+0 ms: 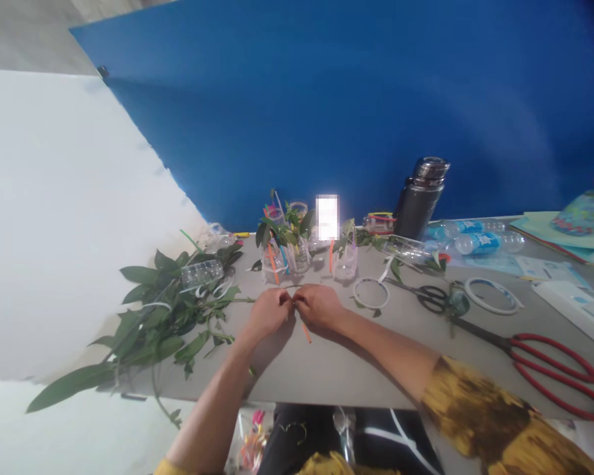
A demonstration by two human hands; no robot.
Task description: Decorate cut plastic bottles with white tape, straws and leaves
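Observation:
My left hand (271,311) and my right hand (317,305) meet over the grey table, fingertips pinched together and almost touching. A thin dark strand (293,285) arcs just behind the fingers; whether both hands grip it is hidden. Below the fingertips an orange strip (306,333) slants down, and I cannot tell if it is held or lying loose. Beyond my hands stand clear plastic cups (299,258) with leafy sprigs (293,227) and coloured strips around them. Left of my left hand lies a pile of leafy green stems (163,316).
Right of my hands lie a white tape ring (371,293), black scissors (431,299), another white roll (492,295) and large red-handled scissors (554,369). A dark thermos (420,198) stands at the back near plastic bottles (490,242). A blue panel (327,99) rises behind the table (356,376).

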